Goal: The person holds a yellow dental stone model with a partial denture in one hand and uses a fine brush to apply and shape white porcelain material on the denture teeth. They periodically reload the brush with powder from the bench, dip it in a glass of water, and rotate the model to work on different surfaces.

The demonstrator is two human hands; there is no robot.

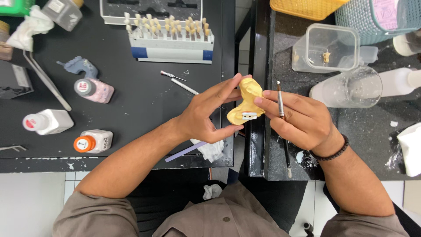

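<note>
Above black worktop (140, 105): yellow cast (246, 102) pinched in left hand (206, 116) grip, touching right hand (300, 120), its grip pressed around brush (280, 105).

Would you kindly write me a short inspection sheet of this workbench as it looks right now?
Surface: black worktop on the left, dark speckled counter on the right, a gap between them.
Job's things: yellow dental cast held in both hands; thin brush in the right hand.
Clutter: tooth shade guide, three small bottles, clear tumbler, clear plastic box, crumpled tissue.
Grippers: left hand pinches the cast between its fingers and thumb; right hand steadies the cast and holds the brush.
Cables: nothing seen.
Surroundings: white tiled floor, yellow basket, teal basket.
</note>
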